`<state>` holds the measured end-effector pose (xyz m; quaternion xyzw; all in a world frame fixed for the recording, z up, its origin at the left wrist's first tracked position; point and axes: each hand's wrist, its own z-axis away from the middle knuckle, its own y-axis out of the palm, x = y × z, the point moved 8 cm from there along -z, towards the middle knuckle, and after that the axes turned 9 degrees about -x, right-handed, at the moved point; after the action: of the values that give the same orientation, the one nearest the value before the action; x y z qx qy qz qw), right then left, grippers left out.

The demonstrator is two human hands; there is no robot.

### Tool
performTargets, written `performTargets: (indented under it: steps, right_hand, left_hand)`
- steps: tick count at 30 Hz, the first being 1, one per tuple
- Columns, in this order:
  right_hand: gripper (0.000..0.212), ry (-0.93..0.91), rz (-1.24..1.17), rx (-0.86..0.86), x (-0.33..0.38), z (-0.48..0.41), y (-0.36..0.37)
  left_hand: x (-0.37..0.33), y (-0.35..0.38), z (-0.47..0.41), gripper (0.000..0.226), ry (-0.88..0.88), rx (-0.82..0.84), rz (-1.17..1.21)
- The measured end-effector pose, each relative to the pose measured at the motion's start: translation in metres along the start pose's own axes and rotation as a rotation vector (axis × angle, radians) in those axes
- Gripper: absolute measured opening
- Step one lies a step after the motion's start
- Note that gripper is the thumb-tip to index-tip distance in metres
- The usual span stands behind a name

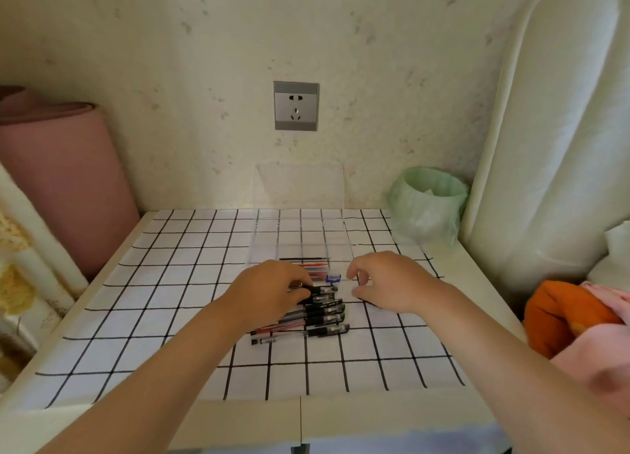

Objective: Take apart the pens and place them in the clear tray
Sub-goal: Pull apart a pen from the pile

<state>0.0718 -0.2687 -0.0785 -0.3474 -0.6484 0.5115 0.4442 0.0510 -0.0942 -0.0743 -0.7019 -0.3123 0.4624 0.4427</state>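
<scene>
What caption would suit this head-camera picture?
Left hand grips a pen atop the pile; right hand is near the clear tray on a checked table.

— What covers the white desk (375, 416)?
— A white cloth with a black grid (170, 283). A bin lined with a green plastic bag (428, 201) stands at the far right corner.
— And around it?
— A grey wall socket (296, 106) behind, a pink fabric roll (61, 167) left, an orange cloth (562, 314) right.

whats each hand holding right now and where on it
Left hand grips the top pen of the pile around its barrel, beside the black grip. Right hand is curled; any hold cannot be told.
</scene>
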Motion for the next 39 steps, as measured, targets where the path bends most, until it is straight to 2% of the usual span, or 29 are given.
performTargets:
  steps: [3, 6, 10, 13, 19, 22, 26, 31, 35, 39]
  right_hand:
    - [0.024, -0.076, -0.074, -0.119, 0.028, -0.002, -0.017]
    - [0.025, -0.137, -0.163, -0.057, 0.054, -0.005, -0.012]
    - [0.025, -0.194, -0.035, 0.02, 0.068, -0.014, -0.001]
    - [0.029, -0.186, 0.059, 0.046, 0.07, -0.017, 0.004]
    - [0.032, -0.151, 0.015, 0.07, 0.07, -0.017, 0.006]
    - [0.026, -0.154, 0.012, 0.037, 0.07, -0.015, 0.0]
    - [0.018, -0.109, -0.109, -0.071, 0.063, -0.013, -0.008]
    - [0.036, -0.069, -0.218, -0.09, 0.059, -0.008, -0.007]
    - [0.025, -0.116, -0.236, -0.068, 0.064, -0.005, -0.007]
    - [0.01, -0.07, -0.246, -0.151, 0.058, -0.008, -0.012]
  left_hand:
    - [0.003, -0.001, 0.0, 0.022, -0.001, -0.044, 0.02]
    - [0.004, -0.001, 0.002, 0.023, 0.002, -0.074, 0.031]
    - [0.009, -0.007, 0.004, 0.023, -0.007, -0.125, 0.039]
    - [0.013, -0.011, 0.006, 0.022, -0.003, -0.159, 0.009]
    - [0.011, -0.017, 0.007, 0.025, 0.034, -0.135, 0.015]
    - [0.008, -0.015, 0.004, 0.023, 0.05, -0.089, 0.016]
    - [0.008, -0.016, -0.001, 0.02, 0.059, -0.031, 0.007]
    - [0.011, -0.023, -0.001, 0.021, 0.052, -0.054, 0.021]
    - [0.006, -0.023, 0.0, 0.025, 0.082, -0.037, 0.002]
    - [0.003, -0.021, -0.001, 0.025, 0.099, -0.027, -0.023]
